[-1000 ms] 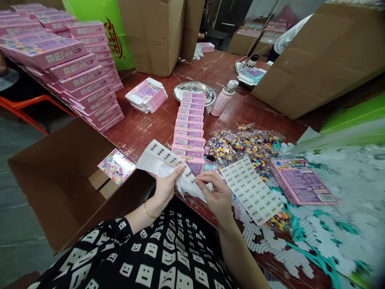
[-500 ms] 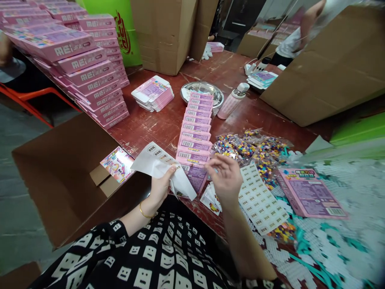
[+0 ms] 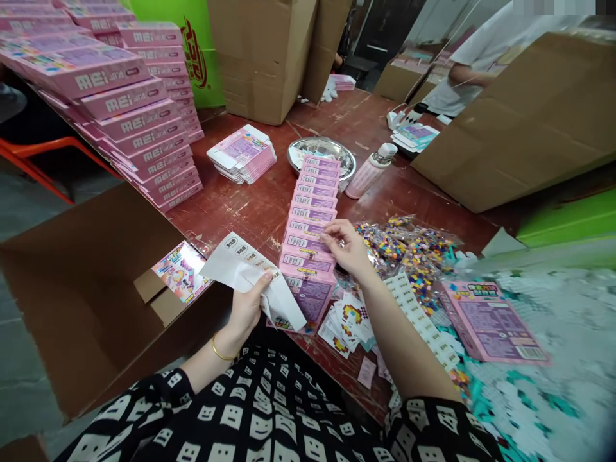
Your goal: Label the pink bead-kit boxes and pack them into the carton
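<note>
Sticker sheet (image 3: pixel 222 264): lower centre of the frame, a little left of the middle, held up off the table; white, creased, with a line of oval labels along its upper edge.
Direction: its long axis slants from upper left to lower right, the broad free end pointing upper left.
Left hand (image 3: pixel 247 309): clamped on the sticker sheet near the middle of its lower side, thumb on top, the other fingers mostly hidden beneath.
Right hand (image 3: pixel 350 252): fingers bent, thumb and forefinger tips drawn close together over the right side of the box row; I cannot tell whether they meet, pinch a label or touch a box.
Change: a second ago the right hand was at the sticker sheet; then it came away, and it now reaches farther up the box row. The left hand has kept its grip.
Box row (image 3: pixel 310 208): pink boxes overlapping in a line from the centre of the frame down to the sticker sheet, which partly covers the nearest one.
Cards (image 3: pixel 353 317): loose, right of the nearest box.
Label page (image 3: pixel 404 292): right of centre, partly behind the right forearm.
Bagged pieces (image 3: pixel 423 250): colourful, right of the box row.
Metal dish (image 3: pixel 349 154): at the far end of the box row.
Bottle (image 3: pixel 369 173): just right of the dish, leaning in view.
</note>
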{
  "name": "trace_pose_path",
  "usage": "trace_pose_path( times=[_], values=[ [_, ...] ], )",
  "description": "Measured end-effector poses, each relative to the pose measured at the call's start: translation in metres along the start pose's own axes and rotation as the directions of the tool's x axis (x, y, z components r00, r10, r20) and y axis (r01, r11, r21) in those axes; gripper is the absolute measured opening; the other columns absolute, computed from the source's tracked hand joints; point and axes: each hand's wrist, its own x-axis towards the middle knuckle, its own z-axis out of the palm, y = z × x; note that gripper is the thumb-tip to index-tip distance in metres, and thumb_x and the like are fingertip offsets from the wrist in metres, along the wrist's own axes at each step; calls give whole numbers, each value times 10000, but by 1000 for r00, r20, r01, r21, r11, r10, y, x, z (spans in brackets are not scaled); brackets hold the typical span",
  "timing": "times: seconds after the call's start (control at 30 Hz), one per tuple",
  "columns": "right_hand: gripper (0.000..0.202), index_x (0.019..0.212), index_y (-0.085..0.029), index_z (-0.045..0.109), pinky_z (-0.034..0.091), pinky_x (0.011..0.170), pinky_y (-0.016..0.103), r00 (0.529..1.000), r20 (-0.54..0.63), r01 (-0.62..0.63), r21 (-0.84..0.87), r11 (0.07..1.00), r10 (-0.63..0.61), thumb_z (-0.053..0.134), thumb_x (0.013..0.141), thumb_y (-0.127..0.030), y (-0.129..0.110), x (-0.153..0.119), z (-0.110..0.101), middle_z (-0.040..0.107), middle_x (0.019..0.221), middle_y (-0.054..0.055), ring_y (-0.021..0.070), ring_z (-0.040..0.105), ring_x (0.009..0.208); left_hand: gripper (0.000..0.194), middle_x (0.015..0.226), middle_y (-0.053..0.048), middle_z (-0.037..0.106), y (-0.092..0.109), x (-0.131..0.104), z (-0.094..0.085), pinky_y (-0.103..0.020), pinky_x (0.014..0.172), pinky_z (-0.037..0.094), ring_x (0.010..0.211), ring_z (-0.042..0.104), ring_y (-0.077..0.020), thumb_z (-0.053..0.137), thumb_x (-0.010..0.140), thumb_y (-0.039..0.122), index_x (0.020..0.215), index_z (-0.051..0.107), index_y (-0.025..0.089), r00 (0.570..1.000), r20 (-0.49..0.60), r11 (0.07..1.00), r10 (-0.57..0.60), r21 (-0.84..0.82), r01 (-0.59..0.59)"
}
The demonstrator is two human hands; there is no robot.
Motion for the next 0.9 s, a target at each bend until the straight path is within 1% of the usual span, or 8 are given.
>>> trace_pose_path(
  times=[0.13, 0.23, 0.4, 0.47, 0.57, 0.67, 0.77, 0.9],
  values=[
    [146, 766, -203, 628, 479, 801, 362, 989, 148, 2, -30, 1000, 2, 662, 829, -331, 14, 13, 2, 588, 853, 41, 190, 565, 821, 424, 983, -57, 753, 0, 3, 5, -317, 892, 543, 904, 709, -189, 880, 623, 257, 999, 717, 146, 999, 32, 1000, -6, 2, 6],
    [119, 796, -201, 675, 470, 852, 385, 990, 140, 9, -68, 998, 1, 705, 795, -316, 23, 18, 9, 602, 868, 41, 206, 576, 871, 461, 988, -58, 751, 0, 3, 8, -316, 886, 544, 901, 708, -187, 880, 620, 244, 1035, 704, 145, 999, 24, 1000, -26, -9, 27],
    [467, 1142, -224, 657, 499, 740, 357, 994, -103, -34, -110, 993, 23, 795, 717, -363, 1, 10, 7, 602, 941, 29, 166, 536, 720, 458, 948, -53, 747, 4, 1, 13, -328, 890, 535, 885, 703, -190, 888, 591, 241, 994, 696, 141, 1000, 5, 999, -27, -18, 27],
    [343, 1080, -209, 671, 489, 654, 320, 974, -213, -87, -62, 994, 72, 719, 807, -410, -25, -4, 9, 617, 866, 27, 147, 514, 646, 413, 919, -45, 742, 5, -3, 17, -323, 879, 534, 868, 699, -186, 886, 591, 244, 942, 694, 141, 1000, 7, 999, -28, -15, 28],
    [304, 873, -194, 688, 485, 584, 283, 983, 9, -182, 96, 979, 181, 738, 784, -480, -66, -32, 20, 654, 744, 24, 148, 563, 626, 343, 859, -20, 727, 3, -12, 23, -297, 840, 534, 827, 686, -166, 872, 614, 265, 879, 690, 147, 999, 25, 1000, -24, -8, 24],
    [338, 778, -190, 655, 479, 521, 263, 925, 286, -315, 209, 926, 251, 765, 733, -506, -89, -55, 31, 655, 674, 6, 140, 570, 573, 311, 816, -13, 711, 2, -16, 20, -265, 780, 533, 771, 672, -148, 860, 643, 305, 845, 685, 146, 999, 48, 1000, -12, 25, 10],
    [302, 706, -191, 615, 441, 471, 243, 916, 259, -361, 198, 911, 307, 694, 798, -467, -94, -65, 24, 605, 602, -9, 125, 531, 527, 351, 862, -39, 723, 15, -7, 4, -241, 711, 532, 758, 677, -153, 861, 647, 361, 882, 689, 164, 998, 62, 996, 31, 86, -36],
    [209, 696, -191, 630, 363, 426, 216, 920, 275, -312, 79, 947, 280, 708, 789, -361, -99, -69, 2, 556, 565, -30, 99, 451, 484, 748, 1176, -79, 704, 58, 15, -16, -267, 857, 533, 1047, 666, -233, 967, 406, 320, 1101, 697, 253, 922, 244, 914, 302, 200, -353]
  ],
)
